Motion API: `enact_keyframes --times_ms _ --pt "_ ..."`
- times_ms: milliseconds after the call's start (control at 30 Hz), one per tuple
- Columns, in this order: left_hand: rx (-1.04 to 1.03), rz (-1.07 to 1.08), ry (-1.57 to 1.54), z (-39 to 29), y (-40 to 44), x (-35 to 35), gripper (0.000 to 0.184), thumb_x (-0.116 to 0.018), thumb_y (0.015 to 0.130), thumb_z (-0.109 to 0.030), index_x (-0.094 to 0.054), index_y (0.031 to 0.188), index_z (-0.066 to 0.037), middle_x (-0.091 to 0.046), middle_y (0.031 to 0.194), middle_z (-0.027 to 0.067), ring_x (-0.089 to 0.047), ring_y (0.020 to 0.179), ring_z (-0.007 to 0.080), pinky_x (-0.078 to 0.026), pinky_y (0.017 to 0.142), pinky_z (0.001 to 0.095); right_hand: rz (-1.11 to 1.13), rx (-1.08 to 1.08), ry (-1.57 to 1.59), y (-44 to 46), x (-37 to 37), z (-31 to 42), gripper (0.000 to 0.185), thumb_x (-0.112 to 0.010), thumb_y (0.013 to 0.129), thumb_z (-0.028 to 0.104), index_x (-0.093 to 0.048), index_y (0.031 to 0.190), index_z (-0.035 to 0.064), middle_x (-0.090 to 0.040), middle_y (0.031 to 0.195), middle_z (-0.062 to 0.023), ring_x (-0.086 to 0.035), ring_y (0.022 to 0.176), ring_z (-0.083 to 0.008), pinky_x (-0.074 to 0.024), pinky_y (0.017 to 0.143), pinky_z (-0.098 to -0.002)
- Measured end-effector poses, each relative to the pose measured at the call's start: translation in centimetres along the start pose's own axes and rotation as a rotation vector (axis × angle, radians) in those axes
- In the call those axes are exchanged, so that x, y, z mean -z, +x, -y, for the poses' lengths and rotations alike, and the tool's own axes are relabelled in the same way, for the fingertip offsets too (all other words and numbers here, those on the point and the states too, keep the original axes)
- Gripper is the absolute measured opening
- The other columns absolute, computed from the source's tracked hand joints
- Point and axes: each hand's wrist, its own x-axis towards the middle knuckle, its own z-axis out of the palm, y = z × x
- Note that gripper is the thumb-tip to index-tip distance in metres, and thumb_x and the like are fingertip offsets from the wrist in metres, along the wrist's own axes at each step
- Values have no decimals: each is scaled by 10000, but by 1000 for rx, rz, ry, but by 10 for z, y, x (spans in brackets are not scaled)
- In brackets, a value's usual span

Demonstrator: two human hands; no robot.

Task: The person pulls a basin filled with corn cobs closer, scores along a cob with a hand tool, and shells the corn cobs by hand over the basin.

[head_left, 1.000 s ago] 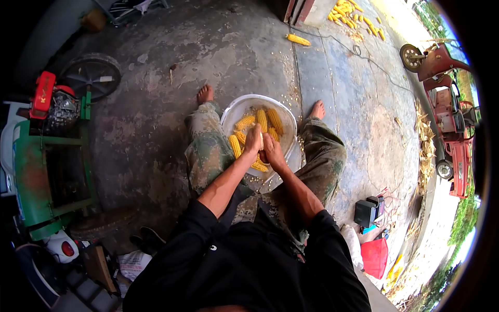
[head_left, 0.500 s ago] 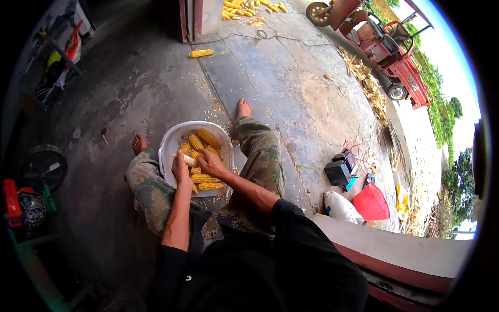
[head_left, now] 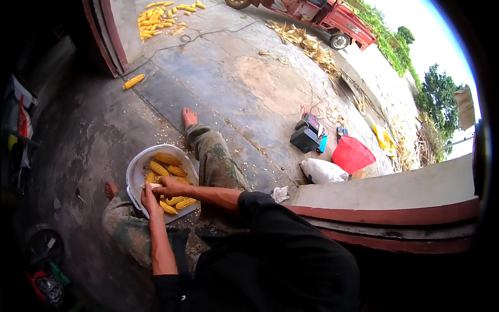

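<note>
Between my knees stands a white bucket (head_left: pixel 139 167) with several yellow ears of corn (head_left: pixel 167 158) in it. Over its near left part, my left hand (head_left: pixel 149 198) is closed around a pale, mostly bare corn cob (head_left: pixel 148 185). My right hand (head_left: pixel 168 186) is closed on the cob's other end, its fingers and thumb pressed against it. Both hands hide much of the cob, so how many kernels are on it cannot be made out. More ears lie beneath and beside my right hand.
Loose kernels dot the concrete around the bucket. A single ear (head_left: pixel 134 81) lies ahead, near a corn pile (head_left: pixel 152 22) and a cable. To the right are a black battery (head_left: pixel 305 139), a white sack (head_left: pixel 323 171), a red basin (head_left: pixel 353 154) and a low wall (head_left: pixel 384 195).
The view has turned rightward, so the bucket and surroundings appear farther left. My hands keep hold of the cob, and my right hand now sits closer to my left.
</note>
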Motion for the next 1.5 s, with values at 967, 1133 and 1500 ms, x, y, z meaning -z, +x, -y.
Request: enact_keyframes --times_ms 967,1133,1500 --pt "17 -206 -77 -1 8 12 327 -619 917 -169 -532 1219 -82 -579 1051 64 -606 882 160 -545 725 292 146 243 -245 -93 202 113 381 -630 924 336 -623 1100 -2 -611 764 -39 -570 620 -105 -466 535 -260" --pt "-63 -179 -148 -12 2 4 338 -639 893 -155 -535 1210 -99 -571 1035 46 -599 907 149 -545 751 290 -1338 706 344 -269 541 189 544 -598 944 365 -480 1234 -80 -601 1028 -180 -635 926 -269 -579 858 -359" --pt "-207 -124 -191 -55 -10 -2 286 -596 934 -122 -549 1211 -68 -592 1060 48 -614 874 138 -544 711 269 -911 162 -30 -162 408 106 402 -586 954 240 -547 1242 -37 -666 1006 -160 -646 732 -176 -548 604 -289"
